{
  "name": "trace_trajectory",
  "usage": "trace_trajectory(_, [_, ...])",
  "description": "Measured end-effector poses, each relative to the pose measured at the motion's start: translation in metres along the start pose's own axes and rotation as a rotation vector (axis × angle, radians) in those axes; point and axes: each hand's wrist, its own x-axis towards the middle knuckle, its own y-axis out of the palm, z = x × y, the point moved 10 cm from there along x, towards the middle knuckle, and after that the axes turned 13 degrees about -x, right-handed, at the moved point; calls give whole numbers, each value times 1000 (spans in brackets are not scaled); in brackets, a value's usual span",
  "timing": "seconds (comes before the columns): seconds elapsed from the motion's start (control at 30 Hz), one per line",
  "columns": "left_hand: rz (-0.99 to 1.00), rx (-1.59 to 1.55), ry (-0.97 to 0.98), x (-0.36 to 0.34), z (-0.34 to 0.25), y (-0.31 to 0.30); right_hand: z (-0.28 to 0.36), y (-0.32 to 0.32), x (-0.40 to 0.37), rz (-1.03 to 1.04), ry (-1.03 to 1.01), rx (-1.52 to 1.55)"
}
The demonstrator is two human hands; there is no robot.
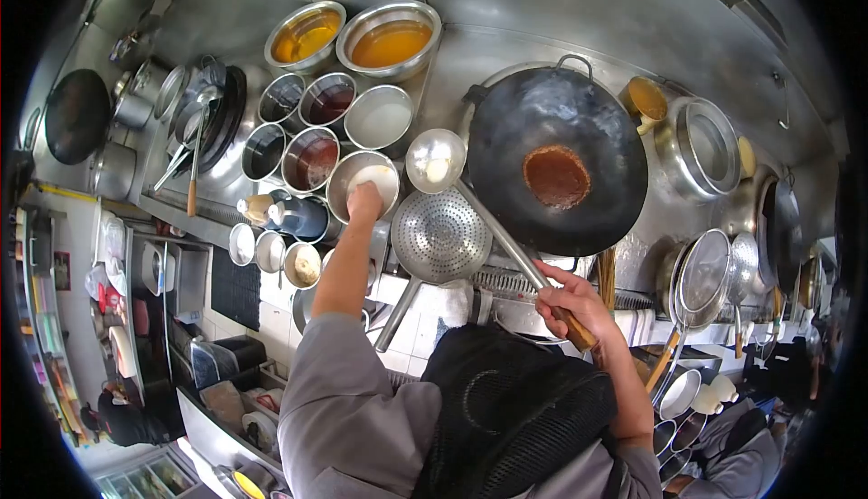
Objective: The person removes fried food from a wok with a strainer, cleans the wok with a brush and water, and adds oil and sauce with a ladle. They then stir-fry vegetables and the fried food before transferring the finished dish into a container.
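My left hand (pixel 365 202) reaches down into a metal pot of white contents (pixel 376 174); its fingertips are hidden inside. My right hand (pixel 571 305) is wrapped round the wooden handle of a ladle (pixel 436 161), whose bowl hangs beside that pot, left of the wok. A little pale stuff lies in the ladle's bowl. The large black wok (pixel 506 155) holds a round pool of reddish-brown sauce (pixel 555 177), with faint steam above it. Below the ladle's bowl rests a perforated strainer (pixel 441 237), its handle pointing toward me.
Two bowls of orange liquid (pixel 309 36) (pixel 392 45) stand at the back, above several seasoning pots (pixel 310 159). Squeeze bottles (pixel 298 218) sit at left. Pans and sieves (pixel 704 279) crowd the right. Another person (pixel 737 449) is at lower right.
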Motion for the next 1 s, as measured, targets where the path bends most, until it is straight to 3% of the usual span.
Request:
trace_trajectory(0.4, [77,-9,47,20,5,12,5,8,-7,-12,-15,-73])
trace_trajectory(0.47, [10,-34,106,17,-1,-3,5,5,-8,-18,-20,-81])
trace_trajectory(0.57, [-266,-453,330,-21,-46,-81,3,-1,-6,-20,-25,-90])
trace_trajectory(0.63, [-292,-588,389,-60,-96,-130,4,0,-8,-8,-21,-70])
trace_trajectory(0.77, [-252,-637,580,-83,-149,-142,6,2,-8,34,-51,-11])
trace_trajectory(0.83, [-635,-342,726,-105,-162,-157,5,0,-13,43,-59,18])
trace_trajectory(0.87, [-637,-343,733,-101,-158,-153,5,1,-16,54,-61,65])
trace_trajectory(0.93, [-543,-692,433,-64,-95,-141,6,-3,-24,66,-70,113])
trace_trajectory(1.0, [-540,-487,180,-54,-49,-126,9,-11,-36,53,-94,192])
